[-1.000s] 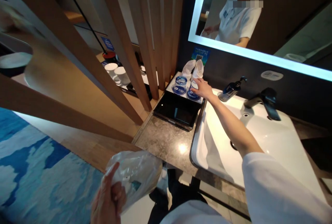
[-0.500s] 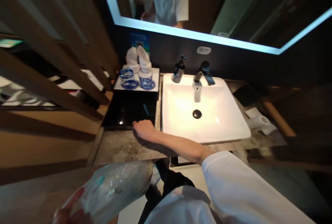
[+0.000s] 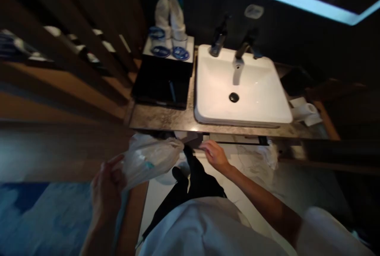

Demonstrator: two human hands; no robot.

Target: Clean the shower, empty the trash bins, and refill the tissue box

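My left hand (image 3: 108,177) is closed on a translucent plastic bag (image 3: 151,159), which hangs crumpled in front of the counter with a small teal spot inside. What the bag holds cannot be made out. My right hand (image 3: 214,154) is just below the counter's front edge, its fingers loosely bent and slightly blurred, with nothing visible in them. A gap separates it from the bag. Above them, a glossy black box (image 3: 162,80) lies on the stone counter (image 3: 160,117), left of the white sink (image 3: 204,90).
Behind the black box, a white tray (image 3: 191,46) bears glass cups with blue lids (image 3: 181,53) and folded white cloths (image 3: 177,14). A soap dispenser (image 3: 219,40) and faucet (image 3: 245,46) stand behind the sink. Paper rolls (image 3: 304,110) sit right. Wooden slats (image 3: 86,66) border the left.
My right hand has left the black box's front edge and moved right and down, below the counter's edge. My left hand and the bag appear higher in view; the camera has tilted down.
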